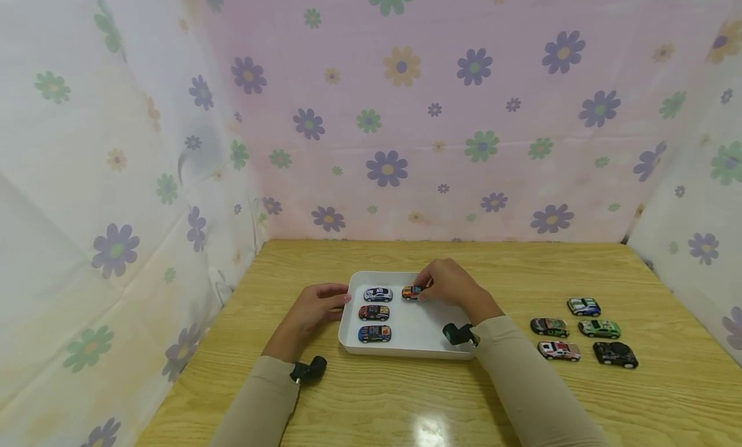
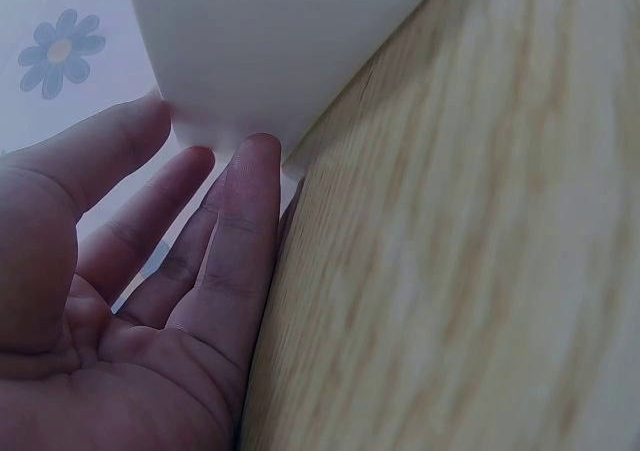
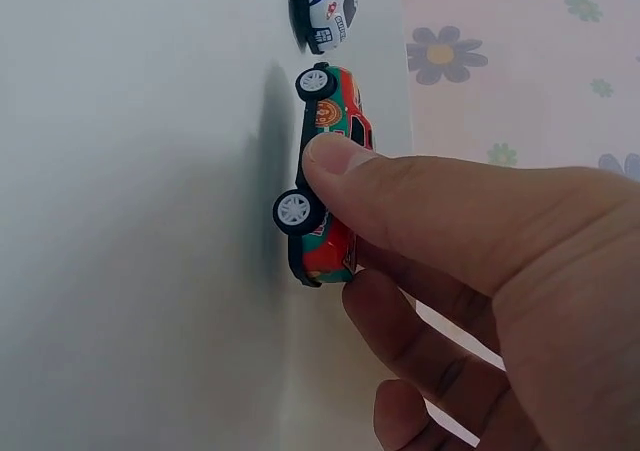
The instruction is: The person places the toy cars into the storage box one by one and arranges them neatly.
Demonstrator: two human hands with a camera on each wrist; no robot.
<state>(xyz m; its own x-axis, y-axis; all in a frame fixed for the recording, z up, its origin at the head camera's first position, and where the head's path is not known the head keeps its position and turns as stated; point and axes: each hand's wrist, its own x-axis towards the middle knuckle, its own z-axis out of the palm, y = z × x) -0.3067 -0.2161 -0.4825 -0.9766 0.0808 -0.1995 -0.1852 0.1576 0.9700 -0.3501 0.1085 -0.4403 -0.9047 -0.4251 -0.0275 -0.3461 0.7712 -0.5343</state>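
Note:
My right hand (image 1: 455, 285) pinches a red, green and yellow toy car (image 3: 335, 106) between thumb and fingers, over the far part of the white tray (image 1: 429, 353). In the right wrist view a shadow lies beside this car on the tray floor. Three more toy cars stand in a column on the tray's left side: a white one (image 1: 378, 295), a dark red one (image 1: 373, 313) and a blue one (image 1: 374, 333). At the tray's left end is my left hand (image 2: 170, 281), its fairly straight fingers touching the outer wall near a corner.
Right of the tray, several toy cars stand on the wooden table (image 1: 371, 402): a white and blue one (image 1: 583, 306), a bright green one (image 1: 599, 329), a dark green one (image 1: 549, 327), a white and red one (image 1: 559, 351) and a black one (image 1: 616, 355). Flowered curtains (image 1: 435, 144) hang behind.

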